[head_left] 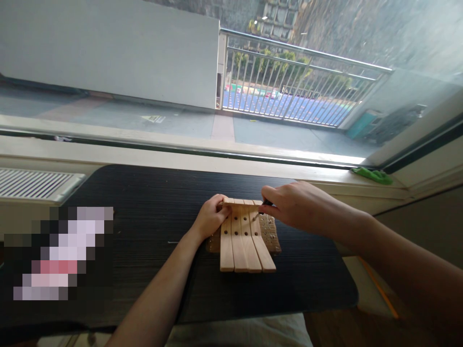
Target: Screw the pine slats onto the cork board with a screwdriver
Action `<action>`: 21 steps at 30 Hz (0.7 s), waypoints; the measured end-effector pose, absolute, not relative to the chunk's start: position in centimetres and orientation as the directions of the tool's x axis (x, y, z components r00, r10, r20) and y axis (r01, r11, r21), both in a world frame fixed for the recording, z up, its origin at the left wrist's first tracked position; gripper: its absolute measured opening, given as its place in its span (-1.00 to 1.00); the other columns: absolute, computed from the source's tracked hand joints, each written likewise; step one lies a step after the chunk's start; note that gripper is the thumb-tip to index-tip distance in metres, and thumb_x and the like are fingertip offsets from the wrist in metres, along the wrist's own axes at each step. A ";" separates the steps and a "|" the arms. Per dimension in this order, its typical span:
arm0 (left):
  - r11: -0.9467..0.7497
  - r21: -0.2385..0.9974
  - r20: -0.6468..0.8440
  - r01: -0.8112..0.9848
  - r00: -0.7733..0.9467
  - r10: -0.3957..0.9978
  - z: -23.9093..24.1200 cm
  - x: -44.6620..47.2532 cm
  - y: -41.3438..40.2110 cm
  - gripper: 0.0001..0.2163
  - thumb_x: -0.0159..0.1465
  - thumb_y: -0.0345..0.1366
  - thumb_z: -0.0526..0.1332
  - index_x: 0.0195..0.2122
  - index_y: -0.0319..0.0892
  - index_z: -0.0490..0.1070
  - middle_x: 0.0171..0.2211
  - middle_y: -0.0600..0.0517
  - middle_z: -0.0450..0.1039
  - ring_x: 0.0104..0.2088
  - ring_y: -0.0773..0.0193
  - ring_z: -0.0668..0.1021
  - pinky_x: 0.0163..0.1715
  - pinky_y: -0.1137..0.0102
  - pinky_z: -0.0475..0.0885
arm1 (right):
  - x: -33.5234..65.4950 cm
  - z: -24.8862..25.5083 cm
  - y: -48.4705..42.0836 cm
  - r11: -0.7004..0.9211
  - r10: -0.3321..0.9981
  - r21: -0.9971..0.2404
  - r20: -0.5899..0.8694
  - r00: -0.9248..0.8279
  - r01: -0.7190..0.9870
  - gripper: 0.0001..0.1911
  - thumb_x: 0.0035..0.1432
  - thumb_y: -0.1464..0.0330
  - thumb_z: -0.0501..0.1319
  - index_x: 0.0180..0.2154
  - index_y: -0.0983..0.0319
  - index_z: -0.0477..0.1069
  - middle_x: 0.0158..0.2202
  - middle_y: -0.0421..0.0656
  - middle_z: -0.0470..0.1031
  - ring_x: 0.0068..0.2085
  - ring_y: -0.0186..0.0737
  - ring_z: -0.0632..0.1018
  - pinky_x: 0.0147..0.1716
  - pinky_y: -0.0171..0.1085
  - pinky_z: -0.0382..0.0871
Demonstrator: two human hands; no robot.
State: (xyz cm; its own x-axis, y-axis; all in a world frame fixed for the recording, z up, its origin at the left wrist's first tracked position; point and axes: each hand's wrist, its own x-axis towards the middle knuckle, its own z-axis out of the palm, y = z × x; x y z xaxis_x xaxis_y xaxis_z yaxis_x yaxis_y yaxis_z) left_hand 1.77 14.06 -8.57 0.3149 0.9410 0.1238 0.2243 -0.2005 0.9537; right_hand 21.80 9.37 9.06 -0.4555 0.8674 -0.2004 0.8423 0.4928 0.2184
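Observation:
A pale wooden piece made of several slats side by side, with two rows of dark round holes, sits on a brown board dotted with small marks. Its slats curve and fan slightly apart toward me. My left hand is closed on the upper left edge of the slats. In my right hand is a screwdriver with a dark handle, gripped near the slats' upper right corner. Its thin shaft slants down to a hole in the upper row on the rightmost slats. Part of the handle is hidden by the fingers.
The black table stands against a window sill. A thin metal rod lies left of my left forearm. A green cloth rests on the sill at right. A white slatted vent is at left, above a pixelated patch.

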 end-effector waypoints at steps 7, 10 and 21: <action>-0.223 0.944 0.139 0.245 0.320 0.937 -8.8 1.8 14.1 -0.90 0.20 -0.26 0.18 -0.41 -0.17 0.37 -0.38 0.02 0.42 -0.33 0.21 0.46 -0.36 0.38 0.38 | 21.9 9.0 9.5 0.515 0.857 0.240 -0.179 -0.484 0.823 -0.65 0.39 0.14 0.05 -0.27 0.25 0.43 -0.56 -0.13 0.47 -0.59 -0.30 0.36 -0.54 -0.24 -0.15; -0.219 0.946 0.137 0.239 0.316 0.939 -8.7 1.8 14.1 -0.91 0.19 -0.27 0.19 -0.40 -0.17 0.37 -0.38 0.03 0.42 -0.33 0.22 0.46 -0.36 0.39 0.38 | 21.8 9.1 9.4 0.511 0.859 0.251 -0.191 -0.475 0.822 -0.63 0.39 0.14 0.04 -0.27 0.26 0.45 -0.54 -0.10 0.50 -0.58 -0.29 0.38 -0.52 -0.24 -0.13; -0.210 0.950 0.130 0.231 0.319 0.939 -8.4 1.8 14.0 -0.90 0.19 -0.27 0.18 -0.38 -0.18 0.37 -0.38 0.02 0.42 -0.33 0.22 0.47 -0.36 0.39 0.38 | 21.5 9.2 9.4 0.475 0.879 0.276 -0.185 -0.439 0.836 -0.58 0.38 0.12 0.03 -0.31 0.26 0.49 -0.54 -0.08 0.50 -0.56 -0.26 0.40 -0.51 -0.24 -0.13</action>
